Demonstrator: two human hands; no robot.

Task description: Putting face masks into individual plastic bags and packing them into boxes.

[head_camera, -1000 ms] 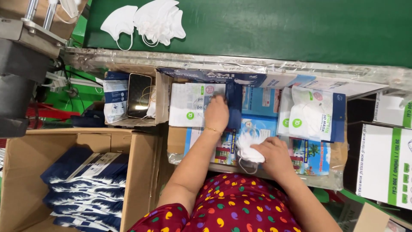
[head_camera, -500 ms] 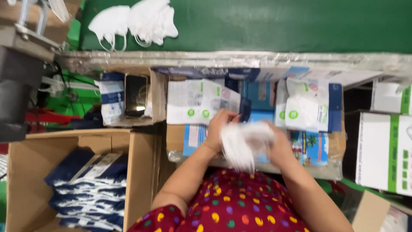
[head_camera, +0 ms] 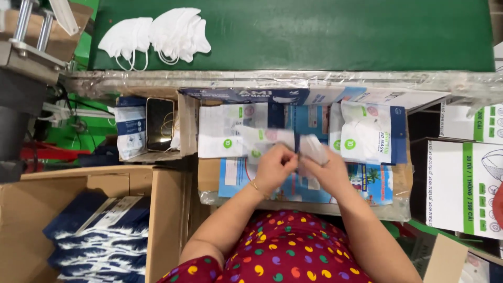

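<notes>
Two hands, left hand [head_camera: 273, 166] and right hand [head_camera: 327, 169], both pinching one blurred white pouch [head_camera: 264, 140]; two mask piles [head_camera: 157, 34] at eleven o'clock.

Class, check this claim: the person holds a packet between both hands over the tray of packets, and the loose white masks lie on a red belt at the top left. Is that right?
Not quite. The belt is green, not red, as the head view shows. The rest stands: the left hand and the right hand hold a packet between them over the tray of packets, and the loose white masks lie at the belt's top left.
</notes>
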